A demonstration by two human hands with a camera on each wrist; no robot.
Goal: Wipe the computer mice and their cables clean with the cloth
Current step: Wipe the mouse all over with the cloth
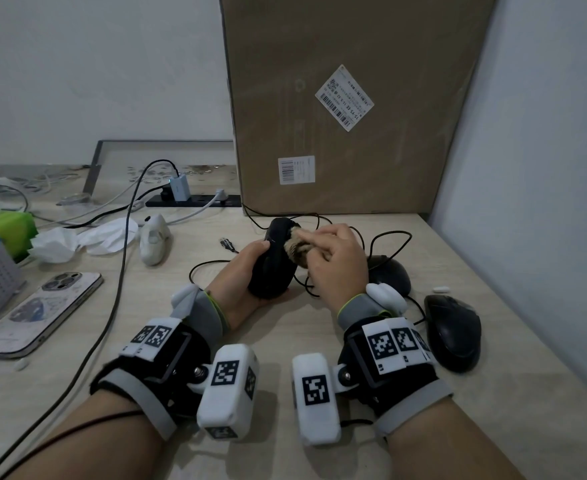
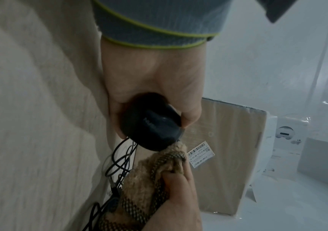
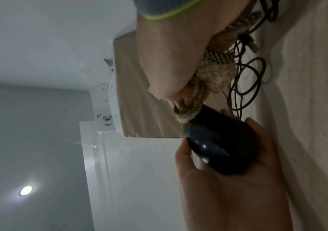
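Note:
My left hand [image 1: 247, 268] grips a black mouse [image 1: 274, 261] tipped up on its side above the desk; the same mouse [image 2: 151, 125] [image 3: 218, 145] fills both wrist views. My right hand [image 1: 333, 261] holds a bunched tan cloth [image 1: 297, 249] and presses it against the mouse's front end. The cloth [image 2: 149, 176] [image 3: 204, 87] touches the mouse near where the cable leaves it. Tangled black cables [image 1: 382, 237] lie behind the hands. Two more black mice rest on the desk, one [image 1: 389, 271] behind my right wrist and one [image 1: 455, 330] further right.
A big cardboard box [image 1: 347, 98] leans on the wall behind. To the left lie a white mouse [image 1: 153, 240], crumpled tissues [image 1: 87, 237], a phone [image 1: 39, 313], a power strip [image 1: 195, 200] and a long black cable [image 1: 112, 289]. A wall [image 1: 545, 168] stands at the desk's right edge.

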